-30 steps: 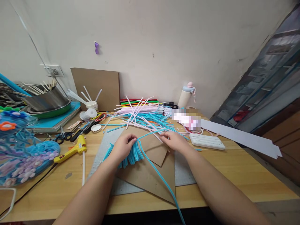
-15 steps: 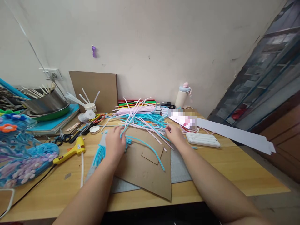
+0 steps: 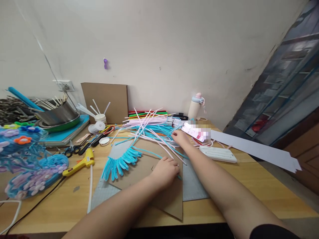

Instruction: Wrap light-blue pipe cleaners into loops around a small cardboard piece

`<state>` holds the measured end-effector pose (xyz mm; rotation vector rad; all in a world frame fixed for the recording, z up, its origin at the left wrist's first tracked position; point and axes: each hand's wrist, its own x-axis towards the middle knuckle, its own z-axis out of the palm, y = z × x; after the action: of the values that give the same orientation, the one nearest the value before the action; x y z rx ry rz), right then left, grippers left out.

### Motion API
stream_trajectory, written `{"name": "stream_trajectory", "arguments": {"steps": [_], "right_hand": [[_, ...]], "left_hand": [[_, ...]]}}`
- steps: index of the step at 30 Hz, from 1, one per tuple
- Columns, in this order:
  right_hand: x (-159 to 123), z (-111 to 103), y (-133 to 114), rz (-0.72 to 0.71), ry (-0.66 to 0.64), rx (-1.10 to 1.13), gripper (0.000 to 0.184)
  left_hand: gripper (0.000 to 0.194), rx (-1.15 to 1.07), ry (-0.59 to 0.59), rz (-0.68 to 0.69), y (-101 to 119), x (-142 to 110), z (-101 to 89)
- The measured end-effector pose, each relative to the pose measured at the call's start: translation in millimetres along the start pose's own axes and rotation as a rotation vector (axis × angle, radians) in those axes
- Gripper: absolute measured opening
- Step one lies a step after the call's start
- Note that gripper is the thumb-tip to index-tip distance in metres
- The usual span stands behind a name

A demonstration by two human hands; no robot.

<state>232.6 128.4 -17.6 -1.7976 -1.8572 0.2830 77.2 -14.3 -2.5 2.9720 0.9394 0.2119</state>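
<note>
My left hand [image 3: 166, 173] is low over the brown cardboard sheet [image 3: 149, 187], its fingers curled round a blue pipe cleaner [image 3: 149, 152]. That stem's far end reaches the blue looped fringe [image 3: 121, 164], which fans out on the left of the cardboard. At the right end of the pipe cleaner pile [image 3: 152, 129], my right hand [image 3: 181, 138] has its fingers pinched together at blue stems; the exact grip is partly hidden. Pink and blue stems lie loosely crossed between the hands and the wall.
A yellow glue gun [image 3: 79, 163], scissors [image 3: 72, 149] and a blue flowered craft piece [image 3: 37, 172] lie left. On the right are a phone [image 3: 194, 132], a white case [image 3: 218, 154] and long white strips [image 3: 254, 147]. A bottle [image 3: 195, 107] stands behind; a grey mat [image 3: 194, 186] lies beneath the cardboard.
My left hand has moved right and down from the fringe onto the loose blue pipe cleaner, leaving the fringe uncovered. My right hand stays by the pile. The view has shifted slightly.
</note>
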Motion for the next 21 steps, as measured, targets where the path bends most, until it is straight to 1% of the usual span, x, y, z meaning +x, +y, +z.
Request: {"name": "stream_trajectory", "arguments": {"steps": [1,3,4,6,8,9,10,11,12,14,16,18,20,21], "right_hand": [[0.0,-3.1,-1.7,-0.008,0.021,0.018,0.013],[-1.4,-13.0,-6.2,-0.023,0.071,0.057,0.017],[-3.5,-19.5,-9.5,-0.034,0.099,0.079,0.019],[-12.9,-34.1,-19.0,-0.067,0.154,0.130,0.025],[-30.6,-48.7,-31.5,-0.123,0.194,0.178,0.031],[-42.3,-54.9,-38.2,-0.151,0.202,0.193,0.031],[-55.2,-59.9,-44.7,-0.195,0.191,0.210,0.029],[-68.4,-63.4,-50.4,-0.274,0.153,0.236,0.030],[-81.2,-65.3,-55.0,-0.317,0.130,0.247,0.033],[-102.4,-64.6,-60.0,-0.357,0.074,0.238,0.036],[-114.9,-59.6,-59.2,-0.386,0.033,0.222,0.035],[-118.9,-53.6,-54.5,-0.419,-0.034,0.176,0.032],[-117.6,-49.2,-48.8,-0.454,-0.101,0.116,0.029],[-116.3,-48.1,-46.6,-0.467,-0.128,0.091,0.028]], "left_hand": [[0.011,-0.005,0.009,0.008,-0.8,-0.4,-0.5],[0.012,-0.085,0.093,-0.008,-2.4,-5.1,-6.7],[0.012,-0.167,0.172,-0.043,-3.5,-9.0,-12.1],[0.013,-0.411,0.385,-0.169,-7.2,-18.2,-25.1],[0.012,-0.712,0.628,-0.333,-13.2,-26.9,-37.4],[0.011,-0.866,0.724,-0.381,-17.0,-30.4,-42.2],[0.011,-1.002,0.810,-0.412,-20.9,-33.2,-45.7],[0.012,-1.105,0.875,-0.436,-24.9,-35.4,-48.1],[0.014,-1.191,0.918,-0.457,-28.6,-37.0,-49.4],[0.018,-1.321,0.977,-0.489,-34.4,-39.0,-50.1],[0.021,-1.410,0.999,-0.513,-37.8,-40.7,-49.7],[0.030,-1.470,0.968,-0.523,-39.4,-42.6,-49.3],[0.040,-1.507,0.897,-0.509,-40.1,-44.7,-48.1],[0.040,-1.517,0.866,-0.496,-40.3,-45.6,-47.0]]}}
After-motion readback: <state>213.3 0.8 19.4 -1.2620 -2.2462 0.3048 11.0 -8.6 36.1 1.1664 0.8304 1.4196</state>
